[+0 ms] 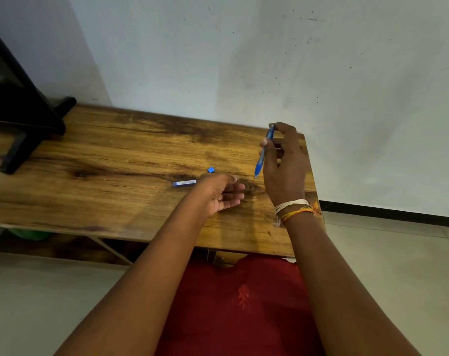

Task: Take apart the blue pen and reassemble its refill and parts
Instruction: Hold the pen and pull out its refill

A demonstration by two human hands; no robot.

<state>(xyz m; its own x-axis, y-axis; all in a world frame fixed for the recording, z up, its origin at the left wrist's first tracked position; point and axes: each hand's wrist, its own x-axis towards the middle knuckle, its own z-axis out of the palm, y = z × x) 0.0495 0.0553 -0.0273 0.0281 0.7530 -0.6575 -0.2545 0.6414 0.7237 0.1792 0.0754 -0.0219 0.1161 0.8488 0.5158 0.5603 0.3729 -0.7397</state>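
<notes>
My right hand [285, 163] holds the blue pen [263, 152] upright and slightly tilted above the right end of the wooden table [115, 160], its tip pointing down and the fingers curled round its upper half. My left hand [222, 194] lies open on the table, palm turned up, fingers relaxed and holding nothing. Just left of its fingers a short blue and white pen part [184, 183] lies flat on the wood. A small blue piece [211, 170] sits on the table a little beyond it.
A black stand [26, 119] occupies the table's far left corner. A white wall rises directly behind the table. The table's right edge is close to my right wrist. A lower shelf with something green [29, 233] shows under the tabletop.
</notes>
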